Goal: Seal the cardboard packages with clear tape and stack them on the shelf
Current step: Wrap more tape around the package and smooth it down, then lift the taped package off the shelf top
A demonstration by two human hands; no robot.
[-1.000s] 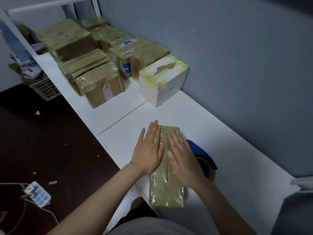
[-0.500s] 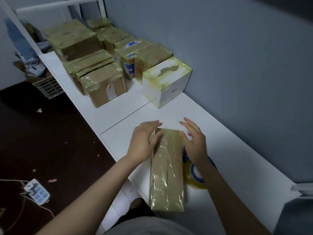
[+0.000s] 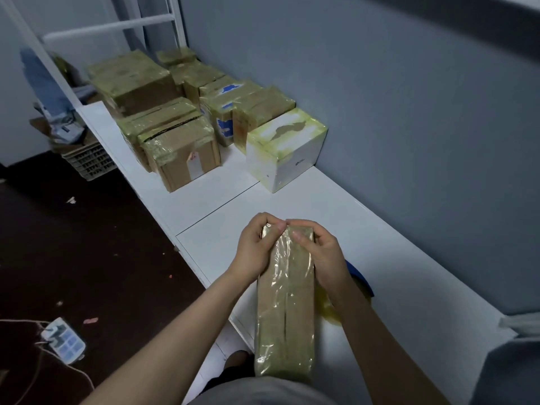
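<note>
Head view: your left hand (image 3: 254, 250) and right hand (image 3: 323, 252) grip the far end of the taped cardboard package (image 3: 285, 302), fingers curled round it, on the white shelf (image 3: 409, 273).

Grey top (image 3: 263, 393) — bare forearms (image 3: 175, 331), hands (image 3: 254, 252) (image 3: 324, 255)

Gripping the package (image 3: 285, 311) at its far end, left hand (image 3: 254, 249) and right hand (image 3: 324, 252) either side, overhanging the near edge of the surface (image 3: 394, 273); keeping the tape roll (image 3: 362, 283) just right, boxes (image 3: 181, 153) well behind, leftward.
</note>
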